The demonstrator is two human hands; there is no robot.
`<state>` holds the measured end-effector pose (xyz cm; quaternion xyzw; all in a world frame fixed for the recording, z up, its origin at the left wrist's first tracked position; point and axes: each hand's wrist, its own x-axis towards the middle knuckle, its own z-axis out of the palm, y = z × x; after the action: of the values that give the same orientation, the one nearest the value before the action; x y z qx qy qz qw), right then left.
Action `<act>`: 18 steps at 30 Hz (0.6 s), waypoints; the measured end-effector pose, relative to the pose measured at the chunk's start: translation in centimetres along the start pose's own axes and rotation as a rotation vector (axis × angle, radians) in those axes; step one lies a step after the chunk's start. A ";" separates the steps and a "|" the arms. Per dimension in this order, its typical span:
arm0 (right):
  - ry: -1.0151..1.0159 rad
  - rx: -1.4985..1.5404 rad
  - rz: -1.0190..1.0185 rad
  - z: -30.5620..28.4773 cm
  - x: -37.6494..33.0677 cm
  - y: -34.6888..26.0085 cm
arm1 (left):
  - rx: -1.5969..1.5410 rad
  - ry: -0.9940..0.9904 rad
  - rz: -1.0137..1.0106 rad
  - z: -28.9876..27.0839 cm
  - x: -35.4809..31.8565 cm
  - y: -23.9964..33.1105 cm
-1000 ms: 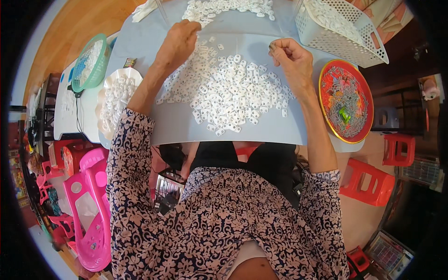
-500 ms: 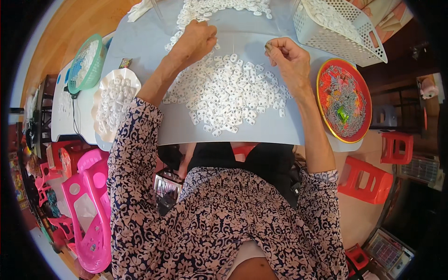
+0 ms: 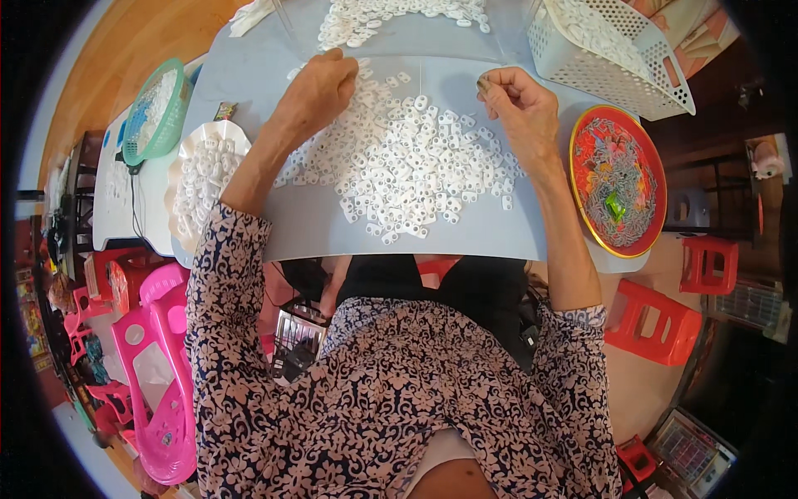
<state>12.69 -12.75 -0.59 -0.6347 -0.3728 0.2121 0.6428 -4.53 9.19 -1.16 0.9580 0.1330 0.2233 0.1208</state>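
A heap of small white plastic rings (image 3: 411,162) lies on the grey table (image 3: 332,233) in front of me. My left hand (image 3: 320,91) rests knuckles-up at the heap's far left edge, fingers curled down onto the pieces. My right hand (image 3: 519,108) hovers at the heap's right side, thumb and forefinger pinched on a small metal piece (image 3: 482,83). Whether the left fingers hold a ring is hidden.
A red round tray (image 3: 619,179) of small metal parts sits at the right. A white slotted basket (image 3: 607,50) stands far right, more white pieces (image 3: 391,15) beyond. A white plate (image 3: 199,183) and a green basket (image 3: 154,112) lie left. Red stools (image 3: 657,324) and pink plastic furniture (image 3: 162,366) stand below.
My left hand has shifted slightly along the far left edge of the heap. My right hand stays pinched near the heap's right side.
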 end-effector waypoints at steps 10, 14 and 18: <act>0.009 -0.006 0.002 -0.2 -0.2 0.2 | -0.008 0.198 0.153 1.3 5.7 0.2; 0.021 0.001 0.009 -0.2 -0.3 0.1 | 0.245 0.170 0.193 3.1 8.6 -0.3; 0.022 -0.007 0.003 -0.3 -0.3 0.2 | 0.374 0.144 0.179 5.3 9.4 -1.2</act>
<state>12.75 -13.20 -0.84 -0.6398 -0.3655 0.2050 0.6442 5.79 12.33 -2.41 0.9534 0.0949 0.2722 -0.0890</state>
